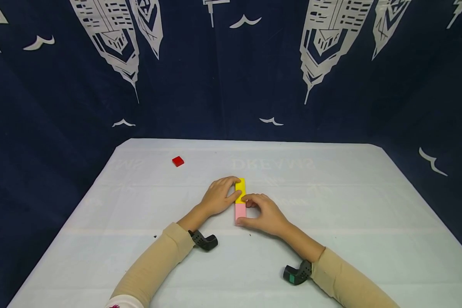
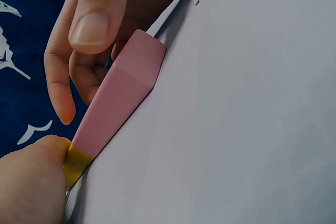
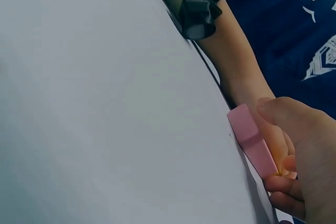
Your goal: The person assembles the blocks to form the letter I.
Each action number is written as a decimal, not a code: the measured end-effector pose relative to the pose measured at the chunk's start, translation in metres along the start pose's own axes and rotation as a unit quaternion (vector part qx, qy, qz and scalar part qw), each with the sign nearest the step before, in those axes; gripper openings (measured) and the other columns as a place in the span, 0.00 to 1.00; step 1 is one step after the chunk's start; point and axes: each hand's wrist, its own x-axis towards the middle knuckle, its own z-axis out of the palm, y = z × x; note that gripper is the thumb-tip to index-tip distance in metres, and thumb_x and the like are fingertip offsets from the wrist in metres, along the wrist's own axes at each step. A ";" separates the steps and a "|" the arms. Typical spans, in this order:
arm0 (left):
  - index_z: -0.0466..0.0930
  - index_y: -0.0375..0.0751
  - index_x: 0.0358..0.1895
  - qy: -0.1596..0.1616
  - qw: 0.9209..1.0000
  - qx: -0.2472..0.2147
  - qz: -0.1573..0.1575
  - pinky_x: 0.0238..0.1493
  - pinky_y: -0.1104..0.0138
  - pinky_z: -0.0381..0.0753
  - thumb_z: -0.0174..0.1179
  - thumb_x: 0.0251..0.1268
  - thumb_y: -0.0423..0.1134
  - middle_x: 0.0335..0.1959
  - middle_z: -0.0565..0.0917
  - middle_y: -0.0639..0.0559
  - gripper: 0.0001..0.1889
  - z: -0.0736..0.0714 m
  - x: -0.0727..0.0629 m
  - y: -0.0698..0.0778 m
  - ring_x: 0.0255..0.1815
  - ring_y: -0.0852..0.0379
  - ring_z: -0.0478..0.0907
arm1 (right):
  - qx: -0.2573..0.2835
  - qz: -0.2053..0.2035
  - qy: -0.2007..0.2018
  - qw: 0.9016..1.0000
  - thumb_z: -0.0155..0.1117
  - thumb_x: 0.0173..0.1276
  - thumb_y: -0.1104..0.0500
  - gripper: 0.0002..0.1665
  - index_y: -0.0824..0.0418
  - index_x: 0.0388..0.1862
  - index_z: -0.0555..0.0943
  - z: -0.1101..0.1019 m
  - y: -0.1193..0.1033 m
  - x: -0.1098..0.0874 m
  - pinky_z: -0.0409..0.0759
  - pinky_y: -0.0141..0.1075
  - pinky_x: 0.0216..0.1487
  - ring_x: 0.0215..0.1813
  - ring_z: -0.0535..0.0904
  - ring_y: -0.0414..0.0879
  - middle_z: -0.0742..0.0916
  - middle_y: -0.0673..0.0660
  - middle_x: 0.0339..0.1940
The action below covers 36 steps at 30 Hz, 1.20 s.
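Note:
A yellow block point(image 1: 241, 186) and a pink block point(image 1: 240, 210) lie end to end in one line on the table, the pink one nearer the person. My left hand point(image 1: 217, 198) holds the yellow block from its left side, thumb at the near part and fingers at the far end. Around the pink block, my right hand point(image 1: 266, 215) is spread. In the left wrist view its thumb point(image 2: 90, 31) and forefinger stand apart from the pink block's surface. In the right wrist view, the yellow block is mostly hidden behind the fingers.
A small red block point(image 1: 178, 161) lies toward the back left of the white-covered table point(image 1: 350, 205). Small dark specks dot the cover near the forearms. Each wrist wears a black device point(image 1: 205, 241). Behind the table hangs a dark blue patterned cloth point(image 1: 223, 85).

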 end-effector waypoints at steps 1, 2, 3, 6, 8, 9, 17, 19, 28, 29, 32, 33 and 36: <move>0.70 0.40 0.64 0.001 1.000 -0.001 0.001 0.70 0.50 0.59 0.52 0.73 0.48 0.65 0.74 0.47 0.22 0.000 0.000 0.000 0.70 0.49 0.64 | 0.004 0.003 -0.001 1.000 0.79 0.50 0.44 0.35 0.59 0.53 0.80 0.000 0.001 0.001 0.76 0.40 0.49 0.44 0.75 0.42 0.81 0.46 0.38; 0.70 0.40 0.64 0.001 1.000 -0.001 0.001 0.70 0.50 0.59 0.53 0.73 0.47 0.65 0.74 0.47 0.22 0.000 0.000 -0.001 0.70 0.49 0.64 | 0.006 0.003 -0.001 1.000 0.79 0.51 0.45 0.35 0.60 0.54 0.80 0.000 0.002 0.002 0.76 0.40 0.48 0.44 0.75 0.42 0.81 0.46 0.38; 0.70 0.40 0.64 0.001 1.000 0.000 0.001 0.70 0.50 0.59 0.53 0.73 0.47 0.65 0.74 0.47 0.22 0.001 0.000 -0.001 0.70 0.49 0.64 | 0.009 0.003 0.000 1.000 0.79 0.51 0.45 0.35 0.61 0.54 0.80 0.000 0.003 0.004 0.76 0.40 0.48 0.43 0.75 0.43 0.81 0.46 0.38; 0.70 0.41 0.63 -0.001 1.000 0.000 0.000 0.70 0.51 0.59 0.53 0.73 0.48 0.65 0.74 0.48 0.22 0.001 0.000 -0.001 0.70 0.49 0.64 | 0.018 0.005 0.001 1.000 0.78 0.52 0.48 0.34 0.62 0.54 0.80 -0.001 0.006 0.008 0.76 0.41 0.47 0.42 0.76 0.44 0.82 0.48 0.37; 0.70 0.41 0.64 -0.002 1.000 0.002 0.000 0.70 0.51 0.59 0.52 0.73 0.48 0.65 0.74 0.48 0.22 0.002 0.000 -0.001 0.70 0.49 0.64 | 0.023 0.007 0.002 1.000 0.78 0.53 0.48 0.33 0.63 0.53 0.80 -0.002 0.007 0.011 0.76 0.42 0.47 0.42 0.76 0.44 0.82 0.49 0.37; 0.70 0.41 0.64 -0.002 1.000 0.002 -0.001 0.70 0.51 0.59 0.52 0.73 0.49 0.65 0.74 0.48 0.22 0.002 0.000 -0.001 0.70 0.50 0.64 | 0.027 0.009 0.003 1.000 0.78 0.53 0.49 0.32 0.63 0.53 0.80 -0.003 0.008 0.012 0.76 0.42 0.46 0.42 0.76 0.45 0.83 0.49 0.37; 0.69 0.41 0.64 -0.006 1.000 0.002 -0.006 0.70 0.51 0.58 0.52 0.74 0.49 0.66 0.73 0.48 0.23 0.003 0.002 -0.001 0.71 0.50 0.64 | 0.038 0.025 0.012 0.999 0.78 0.53 0.50 0.30 0.63 0.52 0.81 -0.004 0.016 0.026 0.76 0.43 0.46 0.41 0.77 0.46 0.84 0.51 0.36; 0.70 0.41 0.64 -0.006 1.000 0.002 -0.004 0.70 0.50 0.58 0.52 0.73 0.49 0.66 0.73 0.48 0.23 0.003 0.002 -0.001 0.71 0.50 0.64 | 0.039 0.029 0.013 0.999 0.78 0.53 0.50 0.30 0.63 0.51 0.81 -0.004 0.018 0.029 0.76 0.42 0.46 0.41 0.77 0.46 0.84 0.51 0.36; 0.70 0.41 0.63 0.002 1.000 0.001 0.005 0.69 0.50 0.60 0.53 0.73 0.48 0.65 0.74 0.47 0.22 0.003 0.000 -0.001 0.70 0.48 0.65 | 0.056 0.033 0.018 0.998 0.79 0.52 0.53 0.28 0.64 0.50 0.81 -0.004 0.023 0.037 0.77 0.43 0.47 0.41 0.78 0.47 0.84 0.52 0.36; 0.70 0.41 0.63 0.002 1.000 0.002 0.004 0.69 0.50 0.60 0.53 0.73 0.48 0.65 0.74 0.47 0.22 0.002 0.000 -0.001 0.70 0.48 0.65 | 0.057 0.033 0.017 0.998 0.79 0.52 0.53 0.28 0.64 0.50 0.81 -0.003 0.023 0.037 0.77 0.43 0.48 0.41 0.78 0.47 0.84 0.52 0.36; 0.70 0.40 0.63 0.001 1.000 0.003 0.002 0.69 0.49 0.60 0.53 0.73 0.48 0.65 0.74 0.47 0.22 0.001 0.000 -0.001 0.70 0.48 0.65 | 0.059 0.031 0.016 0.998 0.79 0.53 0.53 0.29 0.64 0.51 0.81 -0.003 0.024 0.037 0.77 0.43 0.48 0.42 0.77 0.47 0.84 0.52 0.36; 0.70 0.40 0.63 0.001 1.000 0.002 0.002 0.69 0.49 0.60 0.53 0.73 0.48 0.65 0.74 0.47 0.22 0.001 0.000 -0.001 0.70 0.48 0.65 | 0.059 0.030 0.016 0.998 0.79 0.53 0.53 0.29 0.64 0.51 0.81 -0.003 0.024 0.037 0.77 0.43 0.48 0.42 0.77 0.47 0.84 0.52 0.37; 0.70 0.41 0.64 -0.004 1.000 0.004 -0.002 0.70 0.50 0.59 0.52 0.73 0.48 0.66 0.73 0.48 0.22 0.001 0.001 -0.002 0.70 0.49 0.64 | 0.058 0.029 0.016 0.998 0.79 0.53 0.54 0.29 0.65 0.51 0.81 -0.003 0.024 0.037 0.76 0.43 0.49 0.42 0.77 0.47 0.84 0.52 0.36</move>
